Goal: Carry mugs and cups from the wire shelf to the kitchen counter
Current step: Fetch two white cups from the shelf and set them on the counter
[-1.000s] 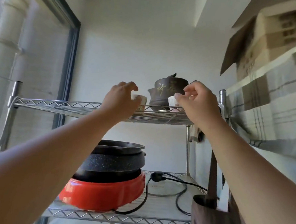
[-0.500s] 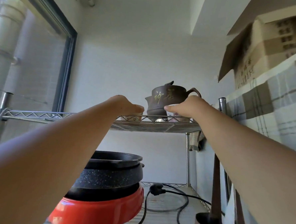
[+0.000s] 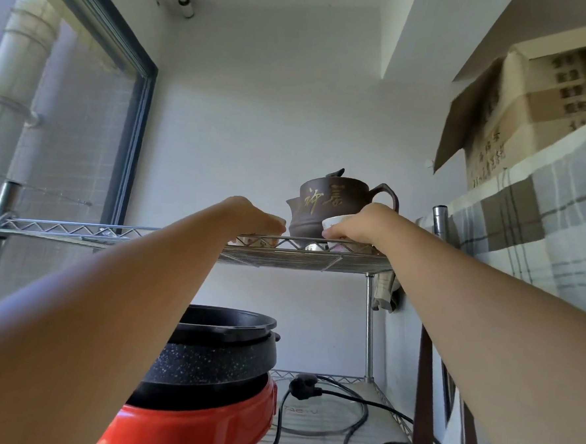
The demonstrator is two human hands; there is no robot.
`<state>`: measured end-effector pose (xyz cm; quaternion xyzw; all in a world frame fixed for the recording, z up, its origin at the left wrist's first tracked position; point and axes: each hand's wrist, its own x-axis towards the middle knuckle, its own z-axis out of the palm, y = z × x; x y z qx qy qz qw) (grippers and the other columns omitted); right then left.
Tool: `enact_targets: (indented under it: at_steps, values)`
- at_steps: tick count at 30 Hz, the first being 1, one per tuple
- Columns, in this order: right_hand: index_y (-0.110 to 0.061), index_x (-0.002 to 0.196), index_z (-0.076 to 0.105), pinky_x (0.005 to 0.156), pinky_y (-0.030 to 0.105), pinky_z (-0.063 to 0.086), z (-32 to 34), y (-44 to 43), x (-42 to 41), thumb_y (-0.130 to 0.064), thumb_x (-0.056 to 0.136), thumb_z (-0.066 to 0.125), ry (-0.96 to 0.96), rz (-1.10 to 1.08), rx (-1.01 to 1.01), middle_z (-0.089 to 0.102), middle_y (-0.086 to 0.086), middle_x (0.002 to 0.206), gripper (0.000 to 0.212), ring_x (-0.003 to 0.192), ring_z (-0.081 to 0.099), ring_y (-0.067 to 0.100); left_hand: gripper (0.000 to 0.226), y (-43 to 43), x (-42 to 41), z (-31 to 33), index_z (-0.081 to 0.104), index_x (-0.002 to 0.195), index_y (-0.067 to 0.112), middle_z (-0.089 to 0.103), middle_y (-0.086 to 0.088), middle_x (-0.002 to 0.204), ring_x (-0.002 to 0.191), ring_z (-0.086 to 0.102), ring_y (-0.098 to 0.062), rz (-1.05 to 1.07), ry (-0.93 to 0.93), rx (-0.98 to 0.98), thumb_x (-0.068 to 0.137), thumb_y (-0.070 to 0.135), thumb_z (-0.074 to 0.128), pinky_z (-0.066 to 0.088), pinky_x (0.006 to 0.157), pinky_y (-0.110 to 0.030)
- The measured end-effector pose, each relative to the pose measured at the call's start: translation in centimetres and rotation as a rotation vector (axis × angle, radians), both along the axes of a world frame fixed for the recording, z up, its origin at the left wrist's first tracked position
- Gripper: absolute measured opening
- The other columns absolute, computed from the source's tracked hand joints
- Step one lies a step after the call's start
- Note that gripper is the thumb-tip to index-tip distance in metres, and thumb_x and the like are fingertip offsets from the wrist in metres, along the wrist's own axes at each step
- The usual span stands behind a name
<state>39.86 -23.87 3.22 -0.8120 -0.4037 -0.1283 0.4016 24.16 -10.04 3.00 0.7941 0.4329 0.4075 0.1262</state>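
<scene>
Both hands have dropped onto the top tier of the chrome wire shelf (image 3: 78, 231) compared with a second ago, when they held two small cups raised above its rail. The left hand (image 3: 250, 217) now lies low against the shelf edge with its fingers curled downward over something pale; the small cream cup it held a moment back is hidden beneath the palm, so I cannot tell whether it is gripped. The right hand (image 3: 356, 225) rests beside the dark brown clay teapot with gold characters (image 3: 334, 203), fingers wrapped round the small white ceramic cup (image 3: 336, 221), whose rim shows just above the knuckles. Both cups sit at shelf level, so nothing has left for the counter yet; this looks like regrasping, perhaps gathering more cups, before lifting. Below, a black speckled pan on a red electric cooker base (image 3: 207, 371) stays untouched
</scene>
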Motion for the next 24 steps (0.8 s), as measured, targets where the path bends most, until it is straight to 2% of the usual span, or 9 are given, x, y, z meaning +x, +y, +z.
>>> enact_targets:
  at_steps: [3, 5, 6, 10, 13, 16, 18, 20, 24]
  values:
    - [-0.008, 0.114, 0.05, 0.059, 0.022, 0.047, -0.2, 0.4, 0.3, -0.05, 0.057, 0.082, 0.063, 0.034, 0.139, 0.071, 0.002, 0.071, 0.078, 0.067, 0.066, 0.013, 0.074, 0.1, -0.3, -0.1, 0.06, 0.104, 0.011, 0.068, -0.008, 0.101, 0.082, 0.063, -0.02, -0.069, -0.219, -0.022, 0.047, 0.055, 0.076, 0.05, 0.061, -0.027]
    - [-0.007, 0.136, 0.035, 0.079, 0.032, 0.048, -0.1, 0.5, 0.6, -0.055, 0.048, 0.084, 0.071, 0.052, 0.238, 0.061, 0.005, 0.11, 0.111, 0.096, 0.059, 0.022, 0.086, 0.0, -0.7, 0.1, 0.055, 0.113, 0.011, 0.068, -0.009, 0.104, 0.09, 0.065, -0.021, -0.14, -0.354, -0.028, 0.043, 0.053, 0.08, 0.057, 0.068, -0.033]
    - [-0.009, 0.139, 0.032, 0.083, 0.035, 0.047, 0.1, 0.5, 0.5, -0.057, 0.046, 0.084, 0.068, 0.085, 0.294, 0.056, 0.005, 0.117, 0.117, 0.101, 0.055, 0.023, 0.09, 0.0, -0.9, 0.3, 0.052, 0.116, 0.01, 0.066, -0.01, 0.106, 0.093, 0.066, -0.022, -0.192, -0.408, -0.024, 0.042, 0.052, 0.082, 0.06, 0.073, -0.036]
    - [-0.014, 0.129, 0.04, 0.091, 0.045, 0.053, 0.5, -0.5, -0.9, -0.056, 0.038, 0.086, 0.082, 0.293, 0.508, 0.057, 0.003, 0.121, 0.11, 0.106, 0.058, 0.023, 0.096, -0.2, -2.5, 0.2, 0.046, 0.124, 0.015, 0.06, -0.007, 0.118, 0.102, 0.064, -0.02, -0.44, -0.619, 0.033, 0.044, 0.047, 0.087, 0.059, 0.086, -0.043]
    - [-0.015, 0.118, 0.056, 0.091, 0.043, 0.054, 0.0, -1.7, -2.6, -0.053, 0.031, 0.087, 0.112, 0.446, 0.624, 0.066, 0.0, 0.113, 0.1, 0.102, 0.064, 0.02, 0.082, -1.6, -3.9, -0.9, 0.05, 0.113, 0.022, 0.064, -0.001, 0.109, 0.1, 0.066, -0.017, -0.565, -0.71, 0.119, 0.044, 0.047, 0.087, 0.058, 0.084, -0.038]
    - [-0.018, 0.101, 0.069, 0.084, 0.037, 0.058, -1.8, -3.1, -4.2, -0.037, 0.049, 0.092, 0.154, 0.619, 0.643, 0.073, 0.001, 0.105, 0.06, 0.095, 0.071, 0.021, 0.056, -3.7, -5.6, -3.2, 0.061, 0.096, 0.026, 0.074, 0.006, 0.085, 0.082, 0.072, -0.01, -0.721, -0.726, 0.179, 0.049, 0.041, 0.086, 0.06, 0.069, -0.029]
    - [-0.012, 0.104, 0.071, 0.078, 0.035, 0.06, -3.8, -4.2, -5.3, -0.022, 0.059, 0.09, 0.17, 0.733, 0.639, 0.075, 0.007, 0.104, 0.05, 0.093, 0.073, 0.023, 0.047, -4.9, -6.8, -5.4, 0.065, 0.094, 0.024, 0.076, 0.007, 0.076, 0.075, 0.072, -0.009, -0.818, -0.718, 0.158, 0.053, 0.037, 0.085, 0.056, 0.06, -0.024]
    - [-0.013, 0.097, 0.074, 0.071, 0.033, 0.06, -6.5, -5.3, -6.4, -0.012, 0.063, 0.087, 0.175, 0.829, 0.655, 0.077, 0.006, 0.095, 0.036, 0.09, 0.074, 0.022, 0.056, -5.5, -7.8, -8.2, 0.064, 0.104, 0.02, 0.076, 0.002, 0.084, 0.082, 0.073, -0.013, -0.883, -0.735, 0.087, 0.054, 0.035, 0.085, 0.058, 0.067, -0.028]
    - [-0.01, 0.107, 0.07, 0.068, 0.031, 0.057, -13.1, -7.2, -7.7, -0.029, 0.048, 0.089, 0.212, 0.866, 0.683, 0.075, 0.012, 0.101, 0.064, 0.097, 0.071, 0.028, 0.084, -6.1, -9.7, -14.8, 0.055, 0.126, 0.011, 0.068, -0.017, 0.115, 0.107, 0.067, -0.028, -0.914, -0.786, -0.056, 0.052, 0.037, 0.086, 0.054, 0.084, -0.04]
